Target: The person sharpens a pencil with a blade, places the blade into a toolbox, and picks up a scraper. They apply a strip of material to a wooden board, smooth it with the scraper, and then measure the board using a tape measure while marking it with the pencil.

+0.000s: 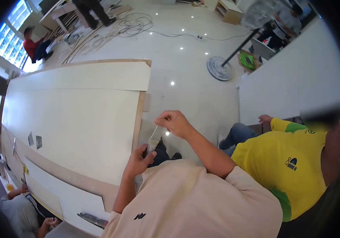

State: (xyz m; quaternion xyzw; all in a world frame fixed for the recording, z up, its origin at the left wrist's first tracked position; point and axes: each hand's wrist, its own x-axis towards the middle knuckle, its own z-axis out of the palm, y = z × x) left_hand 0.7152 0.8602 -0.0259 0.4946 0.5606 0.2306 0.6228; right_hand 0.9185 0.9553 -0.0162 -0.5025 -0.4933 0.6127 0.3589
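Note:
A thin piece of clear plastic [153, 143] stretches between my two hands in front of my chest. My right hand [174, 123] is closed in a pinch on its upper end. Lower and to the left, my left hand [140, 159] grips the bottom end between thumb and fingers. Whether anything is inside the plastic I cannot tell. Just left of my hands lies the near edge of a large cream board [78, 115], and shiny floor tiles [178, 95] show behind them.
At my right stands a person in a yellow shirt [285, 158], beside a big white panel [293, 75]. A stand with a round base [219, 68] is ahead. Coiled cable [138, 23] and wood strips [84, 45] lie farther off. Another person [19, 210] works at lower left.

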